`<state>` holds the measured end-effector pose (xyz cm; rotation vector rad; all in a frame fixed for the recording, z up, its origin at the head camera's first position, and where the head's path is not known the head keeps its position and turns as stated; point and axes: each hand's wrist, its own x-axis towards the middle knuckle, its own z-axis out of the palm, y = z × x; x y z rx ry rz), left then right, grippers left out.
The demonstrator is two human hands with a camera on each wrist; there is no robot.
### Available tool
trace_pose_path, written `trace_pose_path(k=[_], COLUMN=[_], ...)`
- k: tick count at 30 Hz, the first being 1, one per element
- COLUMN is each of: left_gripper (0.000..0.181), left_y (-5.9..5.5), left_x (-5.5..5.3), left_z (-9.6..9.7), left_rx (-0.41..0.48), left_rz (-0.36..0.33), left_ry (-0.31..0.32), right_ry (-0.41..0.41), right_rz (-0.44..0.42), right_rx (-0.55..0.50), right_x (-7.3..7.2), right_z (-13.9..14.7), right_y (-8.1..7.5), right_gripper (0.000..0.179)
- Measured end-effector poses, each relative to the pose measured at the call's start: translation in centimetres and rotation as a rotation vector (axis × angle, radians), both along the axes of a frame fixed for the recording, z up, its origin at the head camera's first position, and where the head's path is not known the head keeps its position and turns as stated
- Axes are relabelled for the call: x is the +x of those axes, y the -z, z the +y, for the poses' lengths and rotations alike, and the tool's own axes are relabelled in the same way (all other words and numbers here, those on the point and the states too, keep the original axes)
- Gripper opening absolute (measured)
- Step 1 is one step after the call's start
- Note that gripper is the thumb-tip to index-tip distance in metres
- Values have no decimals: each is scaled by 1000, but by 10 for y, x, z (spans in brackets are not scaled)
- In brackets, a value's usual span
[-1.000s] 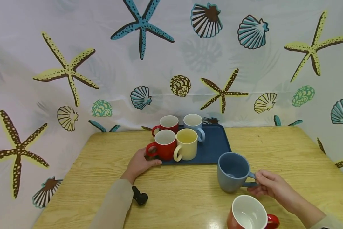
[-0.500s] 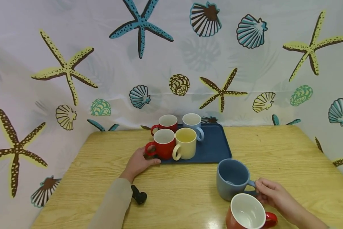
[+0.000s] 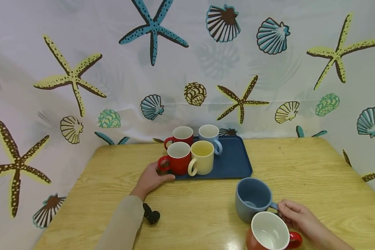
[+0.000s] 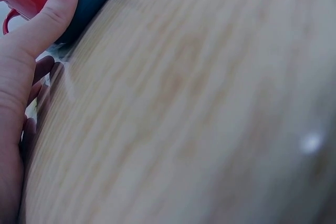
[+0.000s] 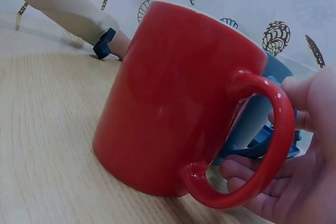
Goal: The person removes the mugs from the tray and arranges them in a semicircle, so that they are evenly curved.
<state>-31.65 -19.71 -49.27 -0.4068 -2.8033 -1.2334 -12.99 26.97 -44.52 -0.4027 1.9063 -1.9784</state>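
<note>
A blue-grey mug [image 3: 243,205] is upright on the right, its handle pinched by my right hand [image 3: 300,218]; whether its base touches the table I cannot tell. Right in front of it stands a red mug [image 3: 253,238] with a white inside, which partly hides it. In the right wrist view this red mug [image 5: 173,98] covers most of the blue-grey one. My left hand [image 3: 149,182] holds the front left corner of a dark blue tray [image 3: 232,159], thumb along its edge. Beside those fingers, on the tray, are a front red mug [image 3: 180,164] and a cream mug [image 3: 204,163].
Behind on the tray stand another red mug [image 3: 187,133] and a light blue mug [image 3: 210,133]. The tray's right part is bare blue surface. A black wrist device [image 3: 151,214] sits by my left sleeve. A patterned cloth [image 3: 174,80] hangs behind the wooden table [image 3: 190,208].
My right hand has brought the blue-grey mug nearer to me, close behind the front red mug, which now overlaps it in view. The left hand has stayed at the tray corner.
</note>
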Motion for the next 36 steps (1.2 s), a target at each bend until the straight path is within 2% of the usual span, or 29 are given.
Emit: trace_pose_path(k=[7, 12, 17, 20, 27, 31, 36], left_gripper=[73, 72, 71, 72, 72, 73, 74], left_y=[3, 1, 0, 0, 1, 1, 1], left_x=[-1, 0, 2, 2, 1, 1, 2], left_z=[-1, -1, 0, 0, -1, -2, -2], left_rx=[0, 2, 13, 11, -7, -10, -12], left_rz=[1, 6, 11, 19, 1, 3, -5], left_ry=[11, 7, 9, 19, 8, 13, 5], right_ry=[-28, -102, -233, -248, -46, 49, 104], right_rz=[21, 27, -58, -112, -93, -77, -43], right_rx=[-10, -56, -125, -88, 223, 281, 292], right_x=[-3, -8, -15, -20, -37, -44, -52], right_z=[1, 4, 12, 18, 33, 36, 35], right_y=[2, 4, 5, 3, 0, -1, -1], right_gripper=[26, 27, 29, 31, 35, 40, 44])
